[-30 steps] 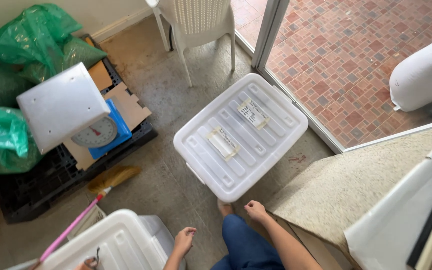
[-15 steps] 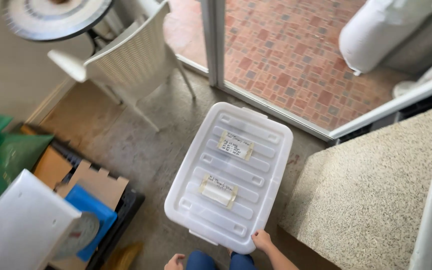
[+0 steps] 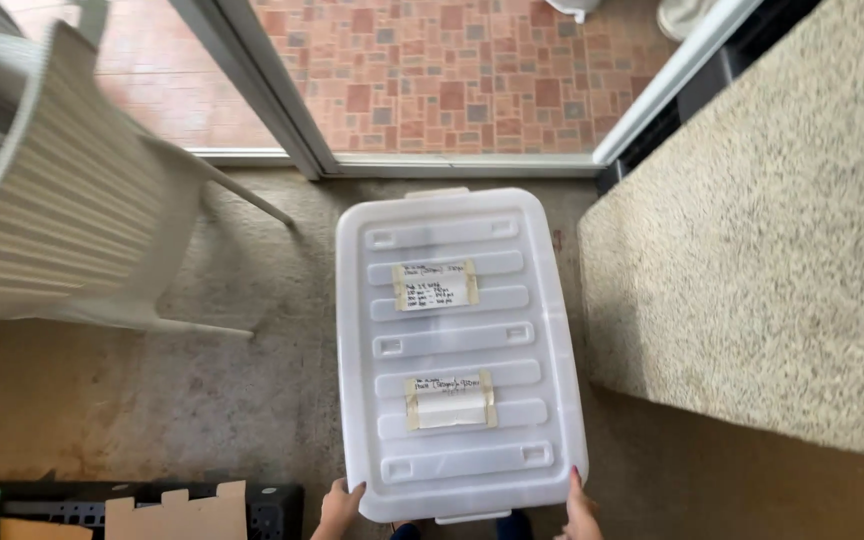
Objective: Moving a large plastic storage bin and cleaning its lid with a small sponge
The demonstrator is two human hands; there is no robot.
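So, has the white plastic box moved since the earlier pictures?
Yes. The white plastic box, gripped by both hands, has been carried toward the sliding door track; its far end now nearly reaches the track.

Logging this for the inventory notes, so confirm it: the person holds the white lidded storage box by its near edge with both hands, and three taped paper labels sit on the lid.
Not quite. The head view shows two taped paper labels on the lid, not three. The rest holds: the left hand and right hand grip the near edge of the white lidded storage box.
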